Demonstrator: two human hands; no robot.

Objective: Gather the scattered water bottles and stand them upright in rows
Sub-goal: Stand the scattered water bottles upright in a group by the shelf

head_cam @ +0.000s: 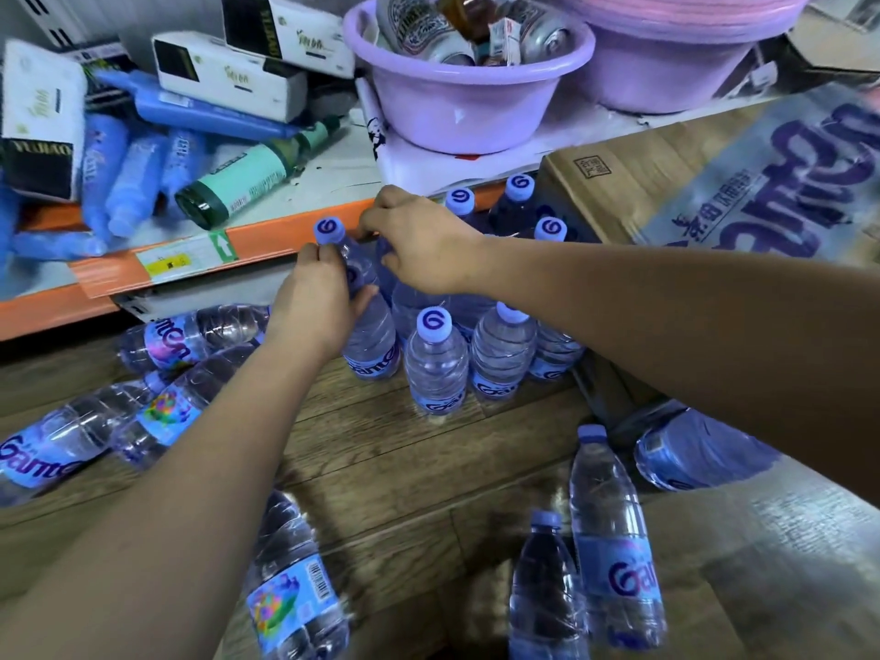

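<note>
Several clear water bottles with purple caps stand upright in a cluster (pixel 435 362) on the wood floor below an orange shelf edge. My left hand (pixel 316 302) grips the neck of one standing bottle (pixel 366 335) at the cluster's left side. My right hand (pixel 421 242) closes over the top of another bottle (pixel 388 269) just behind it, hiding its cap. More bottles lie on their sides: several at the left (pixel 157 412), one near my left forearm (pixel 293 597), two at the lower right (pixel 614 540), one at the right (pixel 690 450).
The orange shelf edge (pixel 266 235) carries tissue packs, blue bottles and a green-labelled bottle (pixel 243 176). A purple basin (pixel 457 102) full of cans stands behind the cluster. A cardboard case (pixel 714 183) sits tilted at the right.
</note>
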